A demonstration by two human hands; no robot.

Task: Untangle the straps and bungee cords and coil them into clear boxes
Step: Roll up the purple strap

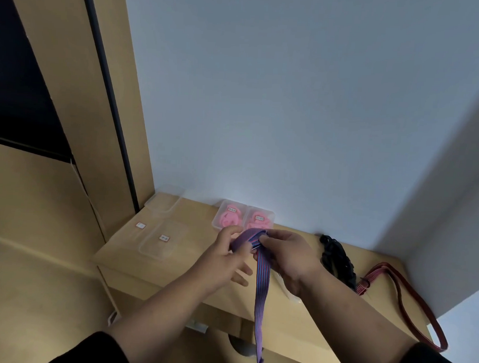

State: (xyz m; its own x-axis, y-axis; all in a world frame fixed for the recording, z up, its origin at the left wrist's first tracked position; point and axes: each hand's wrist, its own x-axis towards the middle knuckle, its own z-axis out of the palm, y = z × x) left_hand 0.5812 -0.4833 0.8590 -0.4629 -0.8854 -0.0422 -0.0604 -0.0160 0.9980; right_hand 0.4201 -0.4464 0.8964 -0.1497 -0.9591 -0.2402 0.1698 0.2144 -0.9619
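At frame centre, left hand (231, 256) and right hand (284, 254) pinch the strap (262, 278), which looks light, limp and best gripped near its coiled top.

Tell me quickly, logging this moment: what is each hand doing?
Left hand: pinches the purple-and-blue striped woven strap.
Right hand: grips the same strap's coiled end.

No readable text. Small white labels with red borders sit on two pink-filled boxes (243, 215) at the surface's back edge and two clear boxes (159, 242) near its left edge; the print is too blurred.
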